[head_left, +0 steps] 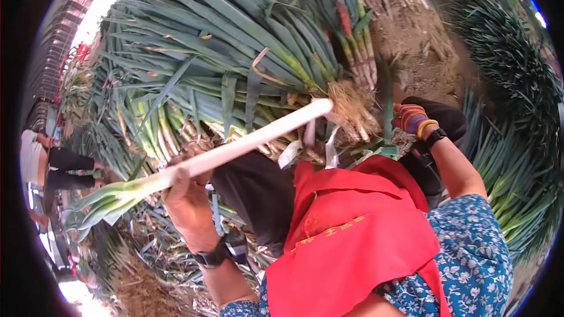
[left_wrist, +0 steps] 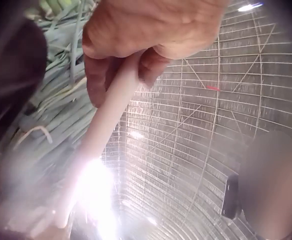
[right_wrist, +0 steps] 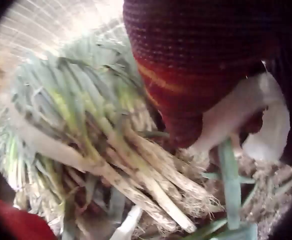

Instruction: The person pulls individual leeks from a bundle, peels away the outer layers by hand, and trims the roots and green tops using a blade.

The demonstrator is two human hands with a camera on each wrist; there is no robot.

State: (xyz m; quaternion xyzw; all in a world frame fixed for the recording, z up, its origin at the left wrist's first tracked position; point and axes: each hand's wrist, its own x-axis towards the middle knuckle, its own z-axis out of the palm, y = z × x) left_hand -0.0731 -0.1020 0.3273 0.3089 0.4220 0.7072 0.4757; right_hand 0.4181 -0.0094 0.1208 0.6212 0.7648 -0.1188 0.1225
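A long white leek [head_left: 258, 141] with green leaves at its lower left end slants across the head view. My bare left hand [head_left: 189, 205] grips it near those leaves; in the left wrist view, the thumb and fingers of this left hand [left_wrist: 151, 25] pinch the pale stalk [left_wrist: 111, 117]. My right hand [head_left: 414, 120], in a striped knitted glove, is right of the leek's far end and apart from it. The right wrist view has the gloved hand [right_wrist: 191, 70] with curled fingers around a pale, curling strip of peel [right_wrist: 276, 122]; some fingertips are hidden.
A big pile of leeks [head_left: 235, 35] with roots [head_left: 352, 108] lies in front. More leeks [head_left: 511, 170] are at the right. A red apron [head_left: 358, 223] covers my lap. At the far left stands a person in dark trousers [head_left: 70, 160].
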